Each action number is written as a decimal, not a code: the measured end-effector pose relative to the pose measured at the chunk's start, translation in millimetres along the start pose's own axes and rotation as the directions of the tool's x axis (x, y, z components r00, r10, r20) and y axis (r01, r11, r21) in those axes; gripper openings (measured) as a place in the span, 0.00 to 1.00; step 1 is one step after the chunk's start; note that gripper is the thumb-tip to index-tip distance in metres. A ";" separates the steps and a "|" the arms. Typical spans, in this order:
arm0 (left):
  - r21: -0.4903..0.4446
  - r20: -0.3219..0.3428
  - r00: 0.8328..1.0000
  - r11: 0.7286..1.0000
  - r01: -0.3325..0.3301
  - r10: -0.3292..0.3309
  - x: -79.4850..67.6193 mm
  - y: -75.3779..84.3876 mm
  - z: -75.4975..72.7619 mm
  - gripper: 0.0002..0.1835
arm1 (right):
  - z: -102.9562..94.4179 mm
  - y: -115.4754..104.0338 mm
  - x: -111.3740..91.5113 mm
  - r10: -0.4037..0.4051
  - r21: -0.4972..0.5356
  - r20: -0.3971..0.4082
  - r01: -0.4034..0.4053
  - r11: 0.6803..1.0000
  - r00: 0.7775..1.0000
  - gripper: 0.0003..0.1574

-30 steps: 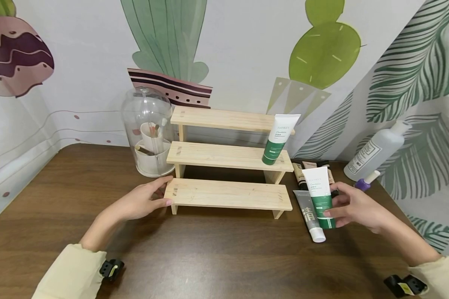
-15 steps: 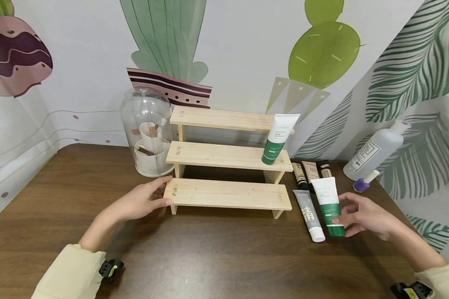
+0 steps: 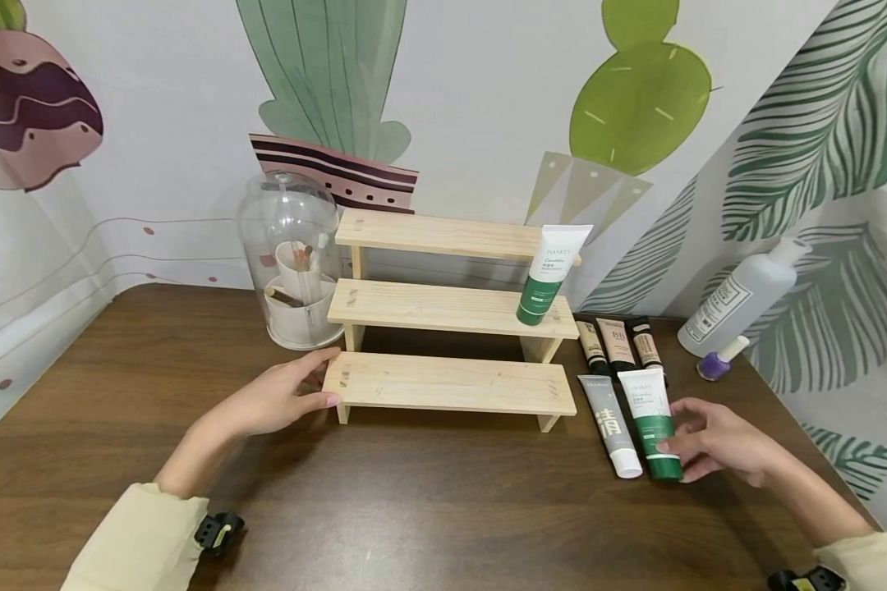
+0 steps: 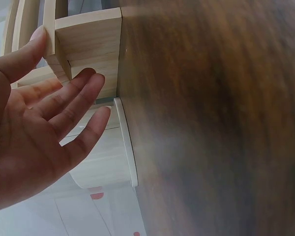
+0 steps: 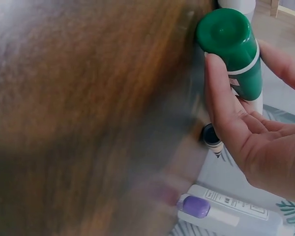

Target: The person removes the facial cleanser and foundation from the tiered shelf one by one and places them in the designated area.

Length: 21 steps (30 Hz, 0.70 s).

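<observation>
My right hand point(image 3: 724, 443) holds a white-and-green squeeze tube point(image 3: 650, 423) between thumb and fingers, its green cap toward me. In the right wrist view the cap point(image 5: 223, 32) is close over the table, with fingers along both sides. Just left of it lies a grey tube point(image 3: 609, 423) with a white cap. My left hand point(image 3: 284, 394) rests at the left end of the lowest tier of a three-tier wooden shelf point(image 3: 451, 384). Its thumb point(image 4: 34, 46) touches the board's edge, the other fingers spread loosely. A matching white-and-green tube point(image 3: 550, 275) stands on the middle tier's right end.
Behind the held tube lie several small cosmetic tubes point(image 3: 616, 343). A purple nail polish bottle point(image 3: 714, 365) and a large clear bottle point(image 3: 742, 295) stand at the right by the wall. Left of the shelf, a glass dome point(image 3: 288, 254) covers white cups with brushes.
My right hand has moved the white-and-green tube slightly right and down toward me, from overlapping the grey tube to beside it. The small tubes behind show more. My left hand stays put.
</observation>
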<state>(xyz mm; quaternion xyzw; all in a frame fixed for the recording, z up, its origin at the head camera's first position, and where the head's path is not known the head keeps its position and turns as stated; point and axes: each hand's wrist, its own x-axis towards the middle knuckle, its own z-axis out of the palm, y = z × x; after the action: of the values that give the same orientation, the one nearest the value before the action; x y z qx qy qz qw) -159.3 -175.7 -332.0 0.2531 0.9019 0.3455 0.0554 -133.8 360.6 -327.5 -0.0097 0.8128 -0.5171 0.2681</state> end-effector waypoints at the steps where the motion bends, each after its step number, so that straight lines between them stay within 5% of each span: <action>1: 0.001 0.000 1.000 1.000 0.000 0.000 0.0 -0.3 0.1 0.32 | -0.1 0.8 0.1 -0.001 0.003 0.001 0.001 1.000 1.000 0.43; 21: 0.007 0.007 1.000 1.000 0.000 0.000 0.4 0.5 -0.9 0.33 | -1.8 7.3 6.3 -0.016 0.028 0.037 0.015 1.000 0.999 0.43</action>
<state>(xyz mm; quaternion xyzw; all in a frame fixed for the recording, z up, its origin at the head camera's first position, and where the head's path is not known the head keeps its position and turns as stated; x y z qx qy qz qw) -159.7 -175.8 -330.9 0.2544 0.9029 0.3416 0.0580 -138.1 363.6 -335.7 -0.0218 0.8003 -0.5301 0.2794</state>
